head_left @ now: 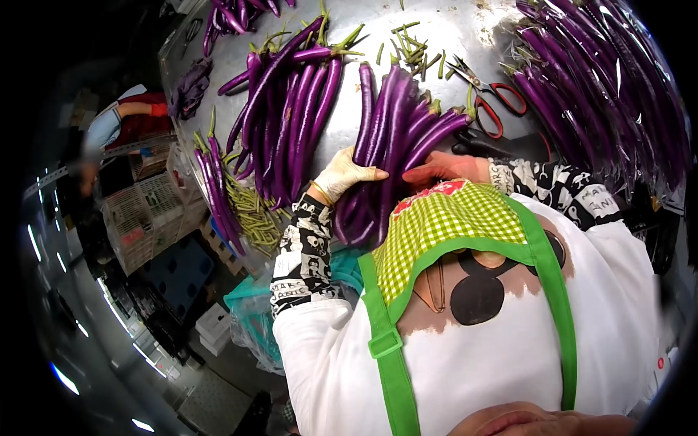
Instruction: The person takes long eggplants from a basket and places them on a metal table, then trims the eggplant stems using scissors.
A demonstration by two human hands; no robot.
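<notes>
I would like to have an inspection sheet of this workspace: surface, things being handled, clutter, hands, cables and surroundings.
Surface: metal table, largely covered.
Job's things: middle eggplant bunch between the hands; eggplant pile to its left; plastic-wrapped eggplants on the right.
Clutter: scattered green stems, a stem heap at the left, and scissors lying right of the bunch.
Hands: left hand, gloved, on the bunch, thumb across it; right hand at its other side. Grip firmness unclear.
Cables: nothing seen.
Surroundings: crates and another person's sleeve at the left; teal basket below the table edge.
</notes>
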